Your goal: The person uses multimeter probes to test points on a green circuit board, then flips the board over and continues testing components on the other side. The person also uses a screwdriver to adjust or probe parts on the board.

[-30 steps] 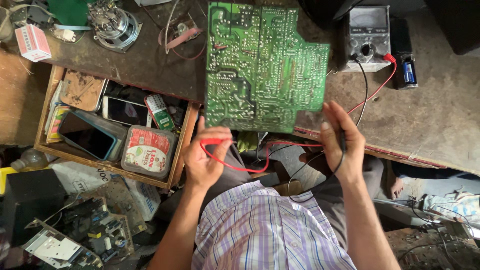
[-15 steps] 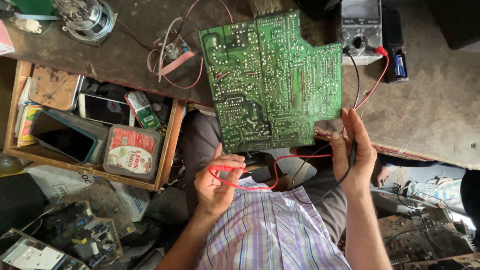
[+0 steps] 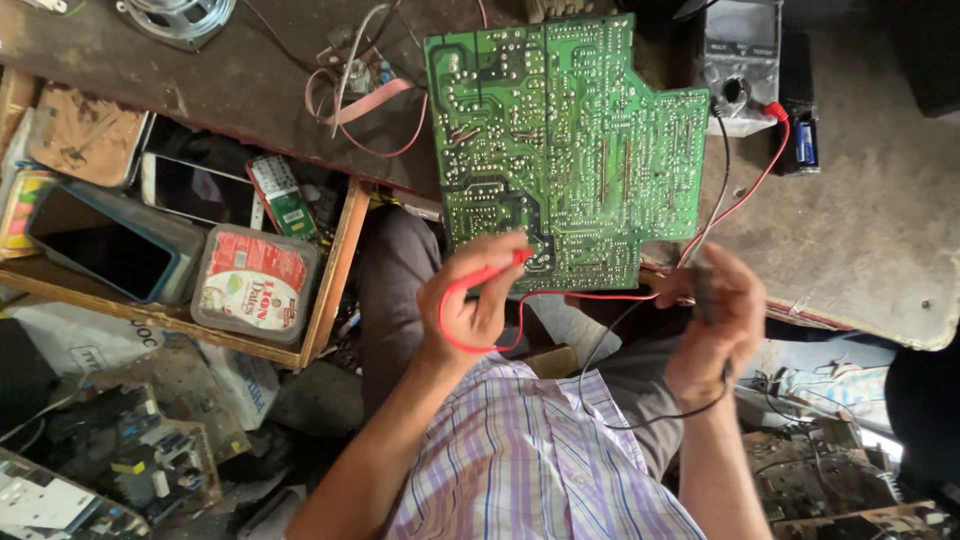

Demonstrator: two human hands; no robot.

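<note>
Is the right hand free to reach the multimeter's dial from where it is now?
Probably yes, but not empty-handed. The right hand holds what looks like the black probe at the circuit board's lower right edge. The multimeter sits just beyond on the bench, with only its red and black leads lying between.

A short-sleeved shirt (image 3: 530,460) is worn, checked in white with purple and blue lines. Grey trousers (image 3: 400,270) are seen over the legs. The left hand (image 3: 478,300) and right hand (image 3: 718,315) are bare; both forearms are uncovered, and no gloves are worn.
</note>
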